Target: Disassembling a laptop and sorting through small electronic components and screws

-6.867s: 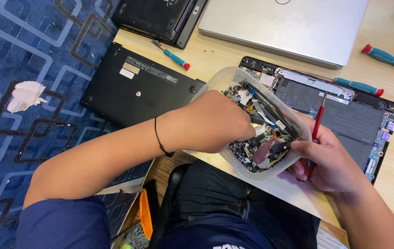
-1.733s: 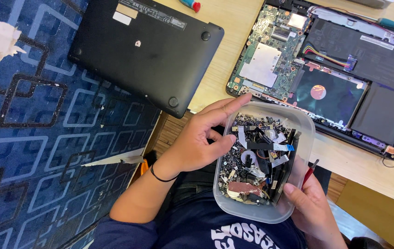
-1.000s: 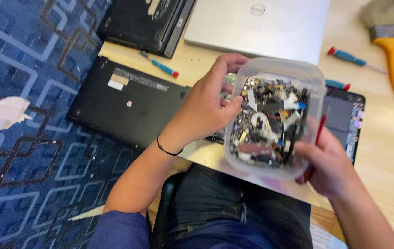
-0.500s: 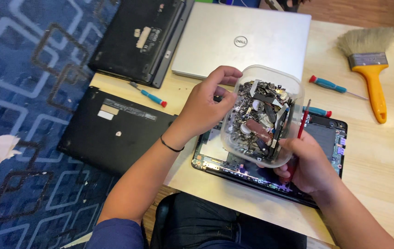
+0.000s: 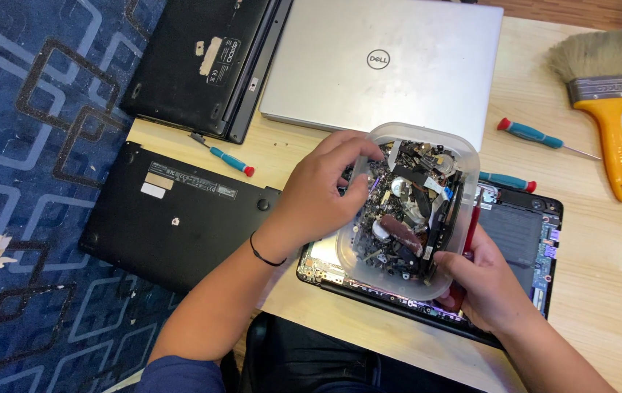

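A clear plastic tub (image 5: 451,156) of small parts is held above an opened laptop (image 5: 522,233). The left hand (image 5: 322,193) grips its rim, fingers curled inside. The right hand (image 5: 482,280) clasps its lower corner, pinning a red screwdriver (image 5: 471,225).

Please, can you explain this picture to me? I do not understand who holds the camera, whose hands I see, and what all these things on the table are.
The camera sits on a person's head and looks down, so both hands belong to that person. The left hand reaches into a clear plastic tub of small electronic parts. The right hand holds the tub from below, together with a red-handled tool.

Under the tub, on the pale wooden table, lies an opened black laptop with its insides showing. Around it lie a closed silver laptop, two black laptop shells, three small blue screwdrivers with red tips and a yellow-handled brush. A blue patterned carpet covers the floor.
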